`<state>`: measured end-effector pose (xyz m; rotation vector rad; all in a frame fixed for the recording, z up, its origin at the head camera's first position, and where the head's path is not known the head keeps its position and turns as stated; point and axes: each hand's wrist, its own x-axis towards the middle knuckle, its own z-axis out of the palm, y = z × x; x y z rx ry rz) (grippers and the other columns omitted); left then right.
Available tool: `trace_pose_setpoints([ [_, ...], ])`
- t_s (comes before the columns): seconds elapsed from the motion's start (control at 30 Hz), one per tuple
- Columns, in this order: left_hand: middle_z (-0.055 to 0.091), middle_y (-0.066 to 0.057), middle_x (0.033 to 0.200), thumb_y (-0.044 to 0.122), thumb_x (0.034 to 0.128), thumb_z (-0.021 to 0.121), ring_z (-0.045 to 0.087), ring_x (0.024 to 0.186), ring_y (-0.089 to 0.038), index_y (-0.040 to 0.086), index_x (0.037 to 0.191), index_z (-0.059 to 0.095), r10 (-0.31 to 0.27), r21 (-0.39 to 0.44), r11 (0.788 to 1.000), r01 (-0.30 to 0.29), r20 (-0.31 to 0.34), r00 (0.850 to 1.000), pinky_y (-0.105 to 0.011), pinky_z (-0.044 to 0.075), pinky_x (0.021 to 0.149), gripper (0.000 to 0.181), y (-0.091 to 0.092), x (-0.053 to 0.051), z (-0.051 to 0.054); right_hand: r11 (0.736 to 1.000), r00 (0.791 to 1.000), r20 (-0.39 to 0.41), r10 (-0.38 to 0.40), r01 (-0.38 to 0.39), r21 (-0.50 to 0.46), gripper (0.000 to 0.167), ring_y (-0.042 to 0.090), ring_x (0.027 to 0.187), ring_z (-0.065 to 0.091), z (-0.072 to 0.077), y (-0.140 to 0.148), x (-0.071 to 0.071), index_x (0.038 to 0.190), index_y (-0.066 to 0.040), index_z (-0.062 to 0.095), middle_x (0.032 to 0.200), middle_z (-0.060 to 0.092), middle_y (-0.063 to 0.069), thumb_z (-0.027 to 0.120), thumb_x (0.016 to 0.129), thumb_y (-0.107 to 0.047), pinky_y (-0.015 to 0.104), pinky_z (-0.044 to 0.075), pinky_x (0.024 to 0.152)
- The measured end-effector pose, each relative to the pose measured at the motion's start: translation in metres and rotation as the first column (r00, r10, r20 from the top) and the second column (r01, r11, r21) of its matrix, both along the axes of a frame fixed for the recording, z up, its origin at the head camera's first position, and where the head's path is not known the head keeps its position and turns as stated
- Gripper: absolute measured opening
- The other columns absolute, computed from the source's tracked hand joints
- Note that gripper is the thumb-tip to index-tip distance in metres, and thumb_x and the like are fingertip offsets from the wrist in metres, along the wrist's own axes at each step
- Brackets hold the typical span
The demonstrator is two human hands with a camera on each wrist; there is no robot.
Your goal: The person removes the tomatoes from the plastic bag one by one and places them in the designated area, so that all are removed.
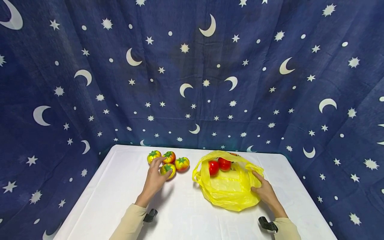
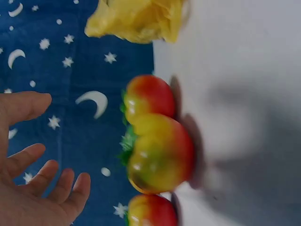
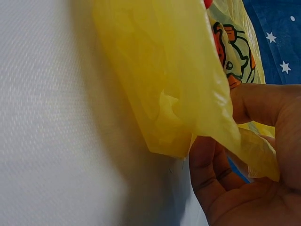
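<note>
A yellow plastic bag (image 1: 229, 196) lies with its mouth spread, two red tomatoes (image 1: 224, 164) inside. My right hand (image 1: 268, 193) grips the bag's right edge; in the right wrist view the fingers and thumb of this hand (image 3: 249, 165) curl round the thin plastic (image 3: 174, 70). Left of the bag, several yellow-red tomatoes with green tops (image 1: 182, 164) sit clustered. Over the nearest one (image 1: 168, 170) is my left hand (image 1: 154, 178), fingers spread; in the left wrist view this hand (image 2: 44, 179) stands apart from the tomatoes (image 2: 162, 153), holding nothing.
The table has a white cloth (image 1: 99, 196). A dark blue curtain (image 1: 168, 83) with moons and stars hangs behind it and at both sides. Black straps with mounts (image 1: 268, 225) are on both wrists, by the beige sleeves.
</note>
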<state>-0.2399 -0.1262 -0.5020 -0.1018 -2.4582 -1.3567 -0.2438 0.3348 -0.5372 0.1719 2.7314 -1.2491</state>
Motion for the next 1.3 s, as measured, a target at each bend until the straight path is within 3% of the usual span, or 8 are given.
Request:
trace_pose_setpoints([
  [0.13, 0.052, -0.014, 0.138, 0.007, 0.0790, 0.079, 0.055, 0.124, -0.037, 0.004, 0.127, 0.059, -0.053, 0.041, 0.998, 0.056, -0.072, 0.996, -0.050, 0.050, 0.100, 0.052, 0.011, 0.007, 0.011, 1.000, 1.000, -0.001, -0.003, 0.003, 0.001, 0.083, 0.052, 0.145, 0.016, -0.001, 0.001, 0.000, 0.155, -0.010, 0.028, 0.159, 0.024, 0.026, 0.063, 0.079, -0.005, 0.069, 0.016, 0.115],
  [0.3, 0.055, -0.014, 0.135, 0.006, 0.0794, 0.079, 0.058, 0.120, -0.032, 0.004, 0.126, 0.060, -0.103, 0.030, 0.994, 0.109, -0.152, 0.983, -0.049, 0.053, 0.095, 0.050, 0.025, 0.015, 0.022, 1.000, 1.000, 0.001, -0.008, 0.008, -0.006, 0.083, 0.052, 0.145, 0.016, -0.002, 0.001, 0.000, 0.155, -0.010, 0.028, 0.158, 0.024, 0.027, 0.063, 0.079, -0.006, 0.069, 0.017, 0.115],
  [0.47, 0.060, -0.006, 0.129, 0.011, 0.0818, 0.078, 0.060, 0.117, -0.027, 0.012, 0.123, 0.062, -0.125, 0.000, 0.992, 0.126, -0.153, 0.980, -0.044, 0.056, 0.093, 0.044, 0.042, 0.023, 0.032, 1.000, 1.000, -0.011, 0.000, 0.000, -0.016, 0.082, 0.051, 0.146, 0.015, -0.001, 0.001, 0.001, 0.154, -0.010, 0.029, 0.159, 0.024, 0.025, 0.063, 0.080, -0.004, 0.069, 0.015, 0.116],
  [0.67, 0.062, -0.003, 0.127, 0.015, 0.0820, 0.078, 0.060, 0.120, -0.024, 0.014, 0.123, 0.062, -0.179, -0.047, 0.984, 0.173, -0.170, 0.969, -0.045, 0.049, 0.103, 0.044, 0.066, 0.028, 0.038, 1.000, 1.000, -0.019, 0.009, -0.009, -0.011, 0.082, 0.052, 0.146, 0.013, 0.002, 0.000, 0.001, 0.155, -0.010, 0.028, 0.160, 0.023, 0.025, 0.063, 0.081, -0.004, 0.070, 0.015, 0.115],
  [0.87, 0.061, -0.009, 0.127, 0.013, 0.0855, 0.074, 0.064, 0.113, -0.029, 0.009, 0.126, 0.059, -0.310, 0.013, 0.949, 0.314, -0.131, 0.942, -0.044, 0.055, 0.095, 0.044, 0.090, 0.024, 0.034, 1.000, 1.000, -0.014, 0.000, 0.000, -0.008, 0.083, 0.052, 0.146, 0.015, 0.001, 0.000, 0.001, 0.154, -0.009, 0.029, 0.158, 0.024, 0.027, 0.064, 0.080, -0.004, 0.069, 0.015, 0.115],
  [0.93, 0.060, -0.009, 0.128, 0.014, 0.0866, 0.073, 0.063, 0.114, -0.031, 0.009, 0.127, 0.058, -0.333, 0.030, 0.941, 0.337, -0.104, 0.937, -0.045, 0.055, 0.095, 0.043, 0.097, 0.021, 0.033, 1.000, 1.000, -0.011, -0.006, 0.006, -0.015, 0.082, 0.051, 0.146, 0.015, 0.001, 0.000, 0.002, 0.154, -0.010, 0.029, 0.159, 0.024, 0.026, 0.064, 0.080, -0.004, 0.069, 0.015, 0.116],
  [1.3, 0.057, -0.011, 0.133, 0.017, 0.0894, 0.070, 0.060, 0.120, -0.028, 0.006, 0.133, 0.055, -0.372, 0.052, 0.927, 0.371, 0.014, 0.928, -0.041, 0.053, 0.099, 0.047, 0.128, -0.003, 0.029, 1.000, 1.000, -0.012, -0.003, 0.003, -0.022, 0.082, 0.050, 0.147, 0.013, 0.006, -0.001, 0.004, 0.154, -0.010, 0.029, 0.160, 0.023, 0.023, 0.064, 0.080, -0.003, 0.069, 0.013, 0.116],
])
